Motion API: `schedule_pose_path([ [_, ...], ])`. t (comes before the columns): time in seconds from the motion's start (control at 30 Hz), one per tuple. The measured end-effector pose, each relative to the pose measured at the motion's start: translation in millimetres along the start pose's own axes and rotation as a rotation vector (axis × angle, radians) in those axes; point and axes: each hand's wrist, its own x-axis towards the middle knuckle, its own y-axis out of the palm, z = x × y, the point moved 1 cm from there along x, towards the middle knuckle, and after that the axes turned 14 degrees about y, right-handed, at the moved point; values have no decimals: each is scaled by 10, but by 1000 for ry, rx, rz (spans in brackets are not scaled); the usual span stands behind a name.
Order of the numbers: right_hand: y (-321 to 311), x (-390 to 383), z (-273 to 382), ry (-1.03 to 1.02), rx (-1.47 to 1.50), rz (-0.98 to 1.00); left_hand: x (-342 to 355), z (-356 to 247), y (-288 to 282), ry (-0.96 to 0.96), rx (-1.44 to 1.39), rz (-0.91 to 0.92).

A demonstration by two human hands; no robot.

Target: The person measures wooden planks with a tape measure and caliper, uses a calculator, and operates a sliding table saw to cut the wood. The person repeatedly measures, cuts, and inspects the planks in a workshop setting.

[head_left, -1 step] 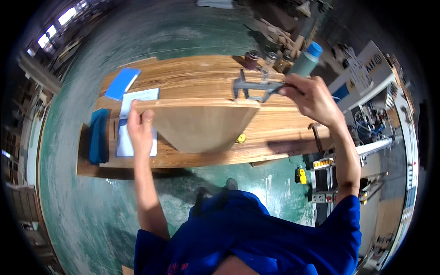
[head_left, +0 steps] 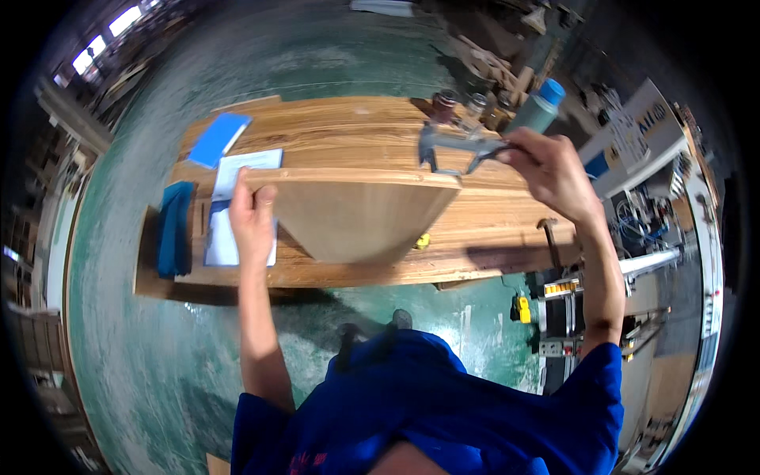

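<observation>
Upright on its long edge, a pale wooden board (head_left: 356,218) is gripped at its upper left corner by my left hand (head_left: 254,222), thumb on the near face. My right hand (head_left: 550,170) is closed around a grey caliper (head_left: 455,142), whose jaws are at the board's top edge, toward the right end; whether they touch is too blurred to tell. The wooden workbench (head_left: 317,127) bears an open notebook (head_left: 237,245) behind my left hand, a blue booklet (head_left: 218,141) and a small yellow object (head_left: 422,241) right of the board.
A teal case (head_left: 174,229) lies at the bench's left end. Several jars (head_left: 475,111) and a teal bottle (head_left: 538,111) stand at the back right, a hammer (head_left: 549,241) at the right. Machinery (head_left: 633,261) flanks the bench's right; green floor (head_left: 467,317) shows below.
The view has shifted slightly, placing bench and board a little farther right. The caliper has moved slightly rightward along the board's top edge. Both hands keep their grips.
</observation>
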Motion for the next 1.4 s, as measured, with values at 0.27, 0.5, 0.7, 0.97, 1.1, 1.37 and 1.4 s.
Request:
schedule_pose_path([
  [0.27,828,310,971,-55,133,-157,-8,-24,-47,38,-140,16],
  [0.5,1277,490,1455,-123,78,-59,6,-97,-62,50,-240,63],
  [0.7,1368,488,1624,-97,28,-52,-11,-27,-81,82,-145,66],
  [0.97,1410,505,1691,-97,-5,-72,-18,-68,-97,103,-213,35],
  [1.1,1380,532,1748,-104,-36,-55,-1,-144,-108,117,-240,7],
  [1.37,1313,520,1691,-126,-65,-54,-3,-133,-58,86,-177,71],
  [1.4,1298,519,1673,-140,-49,-78,1,-110,-57,94,-156,92],
])
